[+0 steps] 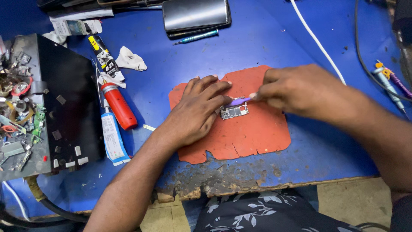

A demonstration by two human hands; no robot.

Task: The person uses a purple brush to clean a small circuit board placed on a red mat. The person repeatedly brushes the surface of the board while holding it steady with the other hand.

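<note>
We find the small circuit board at frame centre, lying on the orange mat on the blue surface. Our left hand rests on the mat, fingers spread, tips touching the board's left edge. Our right hand pinches a purple tool, its tip on the board's top edge. We judge that steady downward hold and light, shallow strokes serve best; excess force risks dislodging parts. A red tube lies well apart, left of centre.

We see bare blue desk in the upper middle; the red cylindrical tube and black metal box crowd the left, coloured tools the right edge.
</note>
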